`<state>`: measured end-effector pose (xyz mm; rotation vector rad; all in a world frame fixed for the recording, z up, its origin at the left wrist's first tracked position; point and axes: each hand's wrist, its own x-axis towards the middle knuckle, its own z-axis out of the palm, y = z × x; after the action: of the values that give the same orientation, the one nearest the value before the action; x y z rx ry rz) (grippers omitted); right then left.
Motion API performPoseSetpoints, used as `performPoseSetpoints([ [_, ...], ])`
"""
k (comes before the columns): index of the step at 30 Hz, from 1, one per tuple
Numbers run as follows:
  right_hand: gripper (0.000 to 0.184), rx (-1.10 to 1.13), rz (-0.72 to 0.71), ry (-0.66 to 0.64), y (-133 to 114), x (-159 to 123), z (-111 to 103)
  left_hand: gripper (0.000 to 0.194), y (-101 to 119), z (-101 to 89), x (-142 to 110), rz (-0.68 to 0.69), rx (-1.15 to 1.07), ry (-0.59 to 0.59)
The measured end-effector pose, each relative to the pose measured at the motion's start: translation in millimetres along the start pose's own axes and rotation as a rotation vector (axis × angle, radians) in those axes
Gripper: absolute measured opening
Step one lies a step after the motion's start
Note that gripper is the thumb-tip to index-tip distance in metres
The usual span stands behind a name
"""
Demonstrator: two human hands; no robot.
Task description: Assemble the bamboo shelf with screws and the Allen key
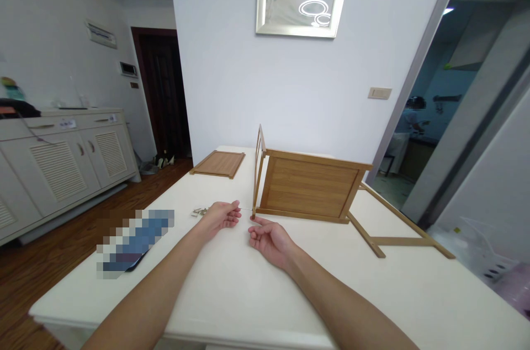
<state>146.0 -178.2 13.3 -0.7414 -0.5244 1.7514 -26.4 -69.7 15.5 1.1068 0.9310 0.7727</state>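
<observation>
The grip of the left hand (221, 215) is loose, palm turned up, fingers half curled and clamped on nothing that shows; its fingertips lie just short of the lower corner of the light-brown wooden slatted frame (258, 170). The right hand (269, 239) rests palm up too, fingers curled and apart, with its forefinger reaching to the foot of that same corner; whether it touches the wood I cannot tell. Both hands lie on the white rectangular table (232, 295).

The frame stands on edge, joined to a light-brown wooden panelled box part (310, 185) that lies tipped on its side near the middle of the table. To the right of it, a light-brown wooden leg frame of thin bars (397, 231) lies flat. A small heap of short pale wooden dowels (201, 211) sits just beside the left hand. Farther back on the left, a flat light-brown wooden board (218, 164) lies near the table's edge.
</observation>
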Motion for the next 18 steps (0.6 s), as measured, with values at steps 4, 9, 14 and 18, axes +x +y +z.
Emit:
performPoseSetpoints([
  [4,0.052,-0.014,-0.004,-0.002,0,-1,0,0.038,0,0.9,0,0.046,0.018,0.023],
  [9,0.055,-0.012,-0.013,0.012,0,-1,2,0.039,-4,-0.9,3,0.116,0.081,0.019],
  [14,0.056,-0.01,-0.004,0.022,-1,-2,4,0.035,-11,-2.5,10,0.224,0.213,0.089],
  [18,0.056,-0.013,-0.008,0.025,0,-3,4,0.023,-14,-6.3,17,0.377,0.451,0.248],
])
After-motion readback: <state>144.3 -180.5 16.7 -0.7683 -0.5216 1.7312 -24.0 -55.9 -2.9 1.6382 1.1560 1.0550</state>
